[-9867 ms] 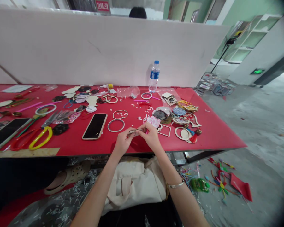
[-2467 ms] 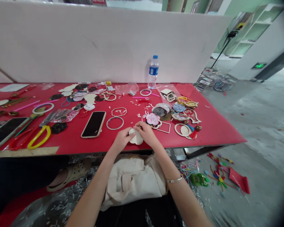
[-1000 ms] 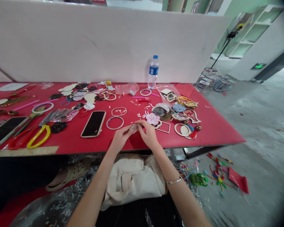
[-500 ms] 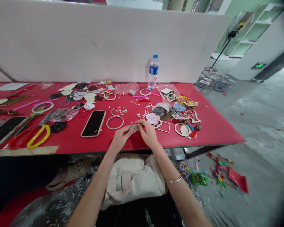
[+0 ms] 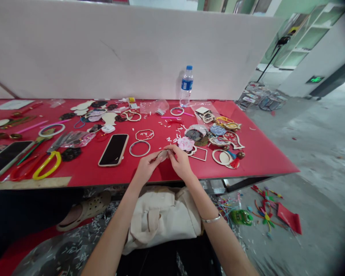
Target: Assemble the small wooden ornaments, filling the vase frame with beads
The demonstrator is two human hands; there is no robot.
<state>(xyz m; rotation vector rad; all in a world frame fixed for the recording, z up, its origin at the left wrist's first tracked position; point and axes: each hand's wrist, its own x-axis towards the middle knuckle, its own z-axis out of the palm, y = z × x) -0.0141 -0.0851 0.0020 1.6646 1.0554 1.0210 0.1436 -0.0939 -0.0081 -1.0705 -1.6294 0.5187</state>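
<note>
One pale piece [image 5: 162,154], pinched in the closed-up fingers [image 5: 173,148] of left hand [image 5: 146,166] and right hand [image 5: 180,163] (presumably for steadiness), pink flower [image 5: 185,144] just right of them.

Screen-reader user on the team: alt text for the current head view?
The left hand and right hand hold a small pale piece over a red table. A phone lies to their left; beyond them are a pink flower-shaped piece and an upright water bottle.
</note>
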